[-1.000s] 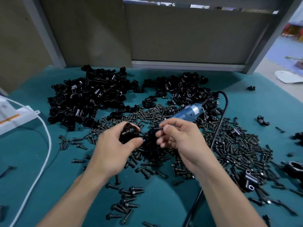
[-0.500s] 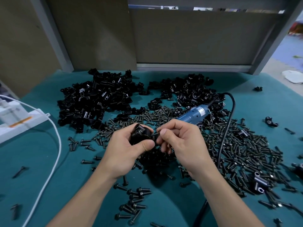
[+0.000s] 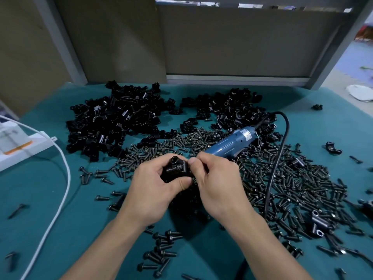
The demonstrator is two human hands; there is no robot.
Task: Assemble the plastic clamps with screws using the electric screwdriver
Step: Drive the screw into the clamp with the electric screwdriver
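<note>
R hand has closed in since 1 s ago, fingertips now pinched tight at the side of the clamp gripped in L hand; screw hidden btwn them, prob. seated, so the electric screwdriver, lying just beyond R fingers, comes next.

Teal-covered table carries 2 heaps of black plastic clamp halves at 11 and 12 o'clock, black metal screws toward 3, white power strip at 9.

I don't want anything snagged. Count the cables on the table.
2. A white cable curves down the left side; a black cord runs from the rear of the screwdriver toward the near edge. The heaped parts could hide another.
</note>
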